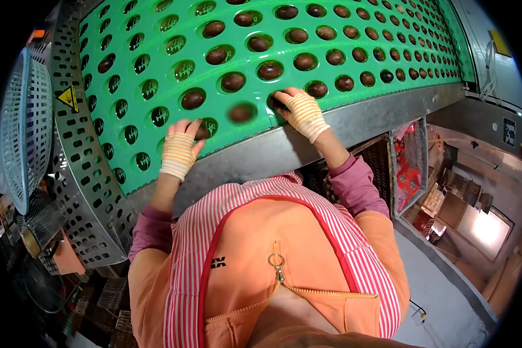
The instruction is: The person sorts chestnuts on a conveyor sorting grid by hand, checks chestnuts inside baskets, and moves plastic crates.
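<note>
A green sheet of plastic with rows of oval pockets (255,142) spreads before me, many pockets holding dark brown egg-shaped things that look like eggs (233,82). My left hand (180,148), in a striped fingerless glove, has its fingers closed on a brown egg (203,133) at a pocket by the near edge. At another pocket on that edge, the gloved fingers of my right hand (301,113) curl around a dark egg (276,104), partly hidden by them. Between the hands a brown egg (242,112) is smeared by motion. Several pockets at the left hold no egg and show white printed marks.
A metal rail (255,156) runs along the near edge of the sheet. Perforated metal guarding (90,168) with a yellow warning sign (68,98) stands at the left, beside blue and white plastic baskets (26,130). A crate with red plastic (409,165) sits lower right.
</note>
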Available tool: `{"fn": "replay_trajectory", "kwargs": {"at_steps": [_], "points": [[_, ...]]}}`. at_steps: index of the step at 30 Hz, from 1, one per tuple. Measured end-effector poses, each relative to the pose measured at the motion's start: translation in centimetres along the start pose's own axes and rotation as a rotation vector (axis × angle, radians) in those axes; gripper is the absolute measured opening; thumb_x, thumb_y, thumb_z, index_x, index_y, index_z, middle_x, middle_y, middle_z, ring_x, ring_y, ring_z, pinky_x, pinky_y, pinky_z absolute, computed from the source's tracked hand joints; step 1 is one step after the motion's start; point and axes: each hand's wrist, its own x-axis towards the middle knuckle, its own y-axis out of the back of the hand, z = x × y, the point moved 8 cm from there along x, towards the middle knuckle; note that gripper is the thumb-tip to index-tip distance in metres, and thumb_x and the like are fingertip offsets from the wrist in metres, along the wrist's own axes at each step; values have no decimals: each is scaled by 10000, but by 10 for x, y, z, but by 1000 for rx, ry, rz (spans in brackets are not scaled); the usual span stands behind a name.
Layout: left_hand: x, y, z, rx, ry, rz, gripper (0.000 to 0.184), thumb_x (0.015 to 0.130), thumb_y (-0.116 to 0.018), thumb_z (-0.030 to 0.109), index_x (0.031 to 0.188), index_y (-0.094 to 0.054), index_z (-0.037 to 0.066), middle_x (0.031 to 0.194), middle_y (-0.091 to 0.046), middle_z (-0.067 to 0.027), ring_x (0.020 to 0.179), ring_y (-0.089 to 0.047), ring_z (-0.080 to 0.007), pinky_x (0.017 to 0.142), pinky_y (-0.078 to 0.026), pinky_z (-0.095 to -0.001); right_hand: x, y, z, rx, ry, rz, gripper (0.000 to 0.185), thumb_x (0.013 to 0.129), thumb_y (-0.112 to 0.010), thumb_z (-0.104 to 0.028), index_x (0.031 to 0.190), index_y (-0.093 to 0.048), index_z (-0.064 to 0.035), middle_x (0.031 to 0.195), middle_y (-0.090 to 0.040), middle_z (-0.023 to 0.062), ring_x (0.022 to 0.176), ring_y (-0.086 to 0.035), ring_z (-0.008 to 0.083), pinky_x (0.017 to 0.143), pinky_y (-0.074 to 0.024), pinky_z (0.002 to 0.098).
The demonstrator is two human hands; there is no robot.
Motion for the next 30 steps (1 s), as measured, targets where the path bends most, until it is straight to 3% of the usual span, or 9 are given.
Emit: {"fn": "replay_trajectory", "kwargs": {"at_steps": [2,5,9,12,15,19,20,25,30], "points": [[4,-5,-9,-38,-36,-56,382,813,-690,349,1108,-620,116,1043,-600,-115,1014,-562,-329,797,-496,-441,10,8,-3,-57,-14,25,307,790,-662,-134,1096,-643,-142,1101,-611,96,967,-583,332,823,-496,437],[16,-9,-13,163,224,-308,371,864,-616,441,1021,-599,106,961,-635,-116,923,-614,-325,733,-504,-460,43,31,-10,-70,36,272,329,800,-676,-161,1123,-623,-122,1115,-605,87,996,-572,320,839,-490,440],[21,-8,-16,139,211,-309,419,886,-562,504,948,-594,91,933,-644,-125,878,-631,-330,716,-501,-467,106,39,-5,-80,-14,345,402,792,-673,-145,1178,-564,-114,1096,-603,115,989,-571,338,839,-487,455],[17,-6,-27,-72,235,-225,423,841,-633,477,919,-632,62,932,-649,-149,849,-627,-340,732,-496,-443,144,17,17,-191,-86,105,316,772,-660,-109,1084,-619,-121,1066,-625,119,977,-583,333,846,-493,454],[14,-5,-34,-243,253,-238,375,813,-686,384,948,-642,37,944,-652,-171,857,-634,-345,771,-508,-423,154,27,12,-160,138,-28,385,726,-589,12,1058,-668,-167,1142,-632,70,1068,-565,323,907,-501,425],[24,-1,-32,-272,245,-328,319,802,-709,282,994,-648,35,990,-655,-184,890,-637,-354,793,-514,-416,190,56,50,-204,94,98,369,726,-576,27,1043,-671,-137,1171,-627,71,1086,-561,339,878,-517,441],[25,0,-31,-265,234,-348,321,803,-708,278,1007,-650,37,1005,-655,-186,900,-638,-353,798,-515,-416,188,75,64,-162,30,330,392,754,-566,14,1122,-634,-102,1223,-605,105,1112,-551,352,926,-492,441],[76,44,-13,-441,72,40,291,870,-626,280,1090,-649,90,1072,-643,-141,981,-620,-340,866,-497,-418,198,59,106,-196,-166,190,526,811,-533,-39,1333,-474,-73,1320,-547,165,1180,-513,371,1019,-423,430],[161,43,-7,-212,51,253,351,858,-644,200,1188,-581,98,1150,-590,-124,1106,-546,-332,933,-462,-413,156,66,89,37,-183,418,518,833,-552,-66,1344,-477,-91,1338,-527,179,1185,-504,388,1018,-419,449]]}}
